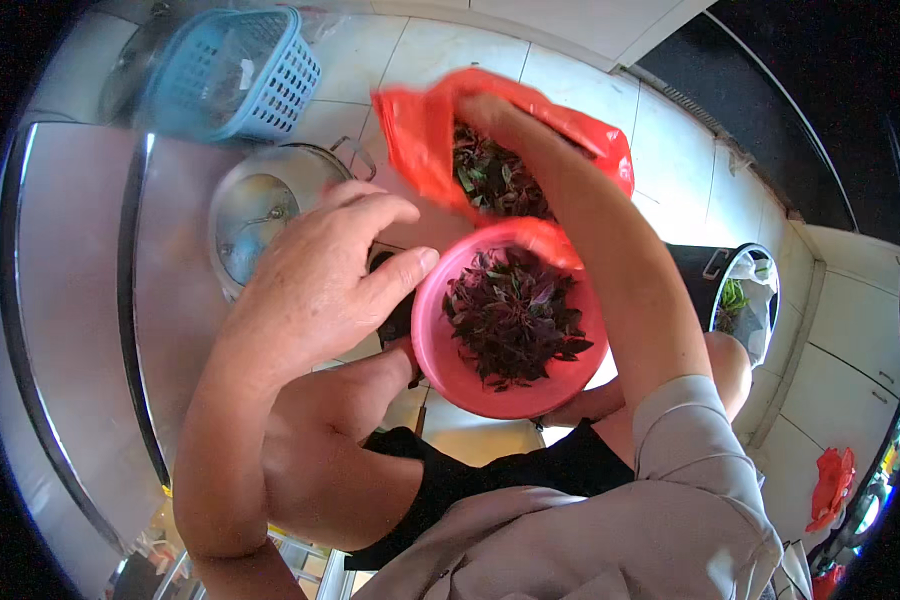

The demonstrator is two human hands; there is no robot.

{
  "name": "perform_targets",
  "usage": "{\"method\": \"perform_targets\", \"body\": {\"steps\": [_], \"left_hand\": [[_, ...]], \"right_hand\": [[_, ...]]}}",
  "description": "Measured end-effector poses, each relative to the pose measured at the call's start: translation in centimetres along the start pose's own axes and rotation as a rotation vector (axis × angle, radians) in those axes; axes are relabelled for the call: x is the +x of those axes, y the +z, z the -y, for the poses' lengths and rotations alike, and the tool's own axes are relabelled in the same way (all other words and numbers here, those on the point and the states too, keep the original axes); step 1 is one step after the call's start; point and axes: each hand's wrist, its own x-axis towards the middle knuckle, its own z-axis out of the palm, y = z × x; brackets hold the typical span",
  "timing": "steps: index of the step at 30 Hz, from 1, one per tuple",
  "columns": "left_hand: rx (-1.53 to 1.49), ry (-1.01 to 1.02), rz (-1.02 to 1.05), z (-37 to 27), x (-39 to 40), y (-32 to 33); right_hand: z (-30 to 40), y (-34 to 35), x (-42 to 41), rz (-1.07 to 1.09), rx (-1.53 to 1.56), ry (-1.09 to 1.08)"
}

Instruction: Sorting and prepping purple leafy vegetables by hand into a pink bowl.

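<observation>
My left hand (319,266) is raised to the left of a pink plastic basin (424,341), thumb and forefinger apart. Nothing shows in its grasp; its other fingers are blurred or hidden. Dark purple leafy greens (517,315) are heaped in the basin, which sits between my knees. Beyond it a red plastic bag (420,142) stands open on the floor with more purple and green leafy stems (499,172) inside. My right arm reaches across into this bag. Only part of my right hand (484,112) shows, blurred at the bag's far side, with its fingertips hidden.
A stainless steel pot (315,161) with a looped handle is on the tiles to the left. Behind it stands a light-blue plastic basket (281,90). On the right is a bin (694,274) with a white liner and green stalks. Cabinet doors (832,397) line the right side.
</observation>
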Motion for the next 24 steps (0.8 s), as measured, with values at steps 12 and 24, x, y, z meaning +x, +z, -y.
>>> {"method": "perform_targets", "body": {"steps": [12, 24], "left_hand": [[-0.117, -0.108, 0.040, -1.7, 0.6, 0.3], [-0.082, -0.064, 0.079, -2.5, 1.1, 0.2]], "right_hand": [[1.7, -2.5, -1.9, -0.127, -0.495, -0.184], [-4.6, 5.5, -7.8, -0.058, -0.952, -0.038]]}}
